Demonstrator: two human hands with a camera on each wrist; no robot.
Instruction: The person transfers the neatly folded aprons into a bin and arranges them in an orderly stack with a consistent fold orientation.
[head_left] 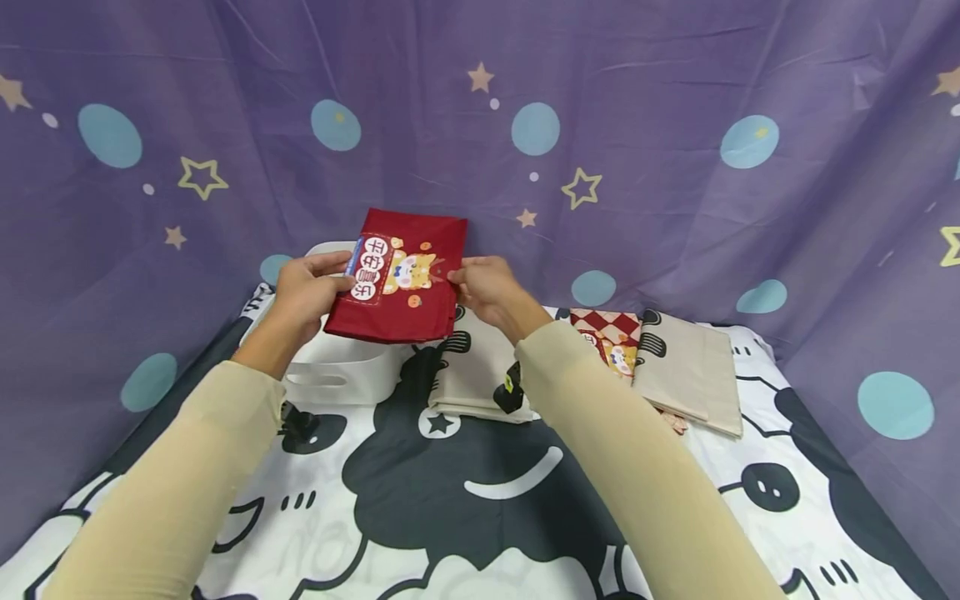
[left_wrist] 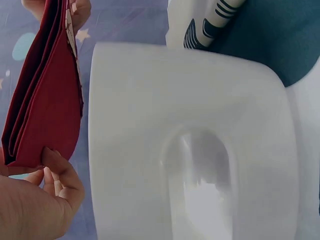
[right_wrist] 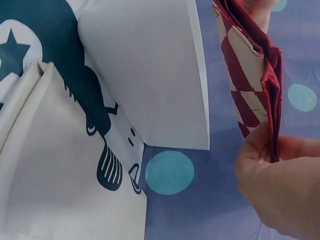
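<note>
A folded red cloth [head_left: 427, 321] with a cartoon animal and white round characters is held up above a white bin [head_left: 337, 379]. The left hand [head_left: 303, 292] pinches its left edge and the right hand [head_left: 491, 292] pinches its right edge. Stacked layers show along the edge of the red cloth [left_wrist: 55, 110] in the left wrist view, where the left hand [left_wrist: 45, 200] grips a lower corner. From the right wrist view, a red-and-cream checkered side [right_wrist: 245, 75] faces the bin [right_wrist: 150, 75], and the right hand [right_wrist: 280, 185] pinches the bottom end.
Right of the bin lies a folded cream cloth [head_left: 476, 367] with dark prints. Farther right are a checkered folded cloth [head_left: 607, 325] and another cream folded cloth [head_left: 693, 367]. A black object [head_left: 298, 423] sits near the left forearm. A purple curtain [head_left: 450, 50] hangs behind.
</note>
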